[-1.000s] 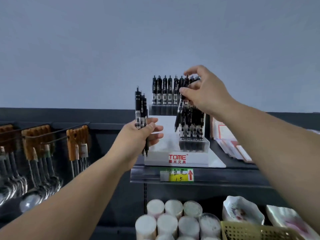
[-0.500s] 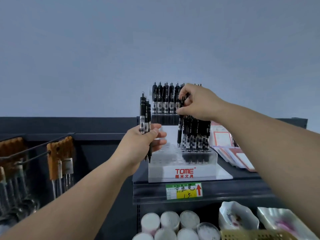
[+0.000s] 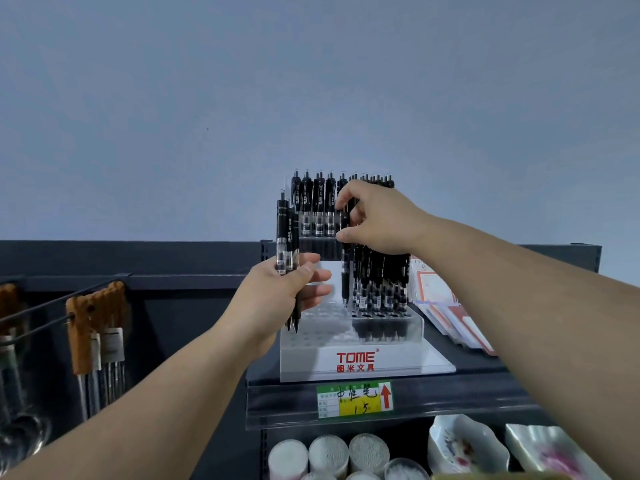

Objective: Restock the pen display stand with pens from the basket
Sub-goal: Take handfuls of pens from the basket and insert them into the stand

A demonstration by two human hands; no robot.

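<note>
A clear tiered pen display stand (image 3: 360, 358) marked TOME sits on a dark shelf. Black pens fill its top row (image 3: 313, 206) and the right side of its lower tier (image 3: 381, 289); the lower left holes are vacant. My left hand (image 3: 277, 299) grips a small bundle of black pens (image 3: 286, 237) upright, just left of the stand. My right hand (image 3: 377, 220) pinches a single black pen (image 3: 345, 268) upright, its tip just above a hole at the left edge of the filled lower group. A sliver of the basket (image 3: 485, 477) shows at the bottom edge.
The shelf edge carries a green and yellow price label (image 3: 355, 399). Stacked packets (image 3: 446, 306) lie right of the stand. Wooden-handled utensils (image 3: 93, 334) hang on hooks at left. Round white-lidded jars (image 3: 329, 455) and patterned dishes (image 3: 467, 448) sit on the shelf below.
My right hand has lowered the single pen down toward the lower tier's holes. The left hand keeps its bundle in about the same place beside the stand.
</note>
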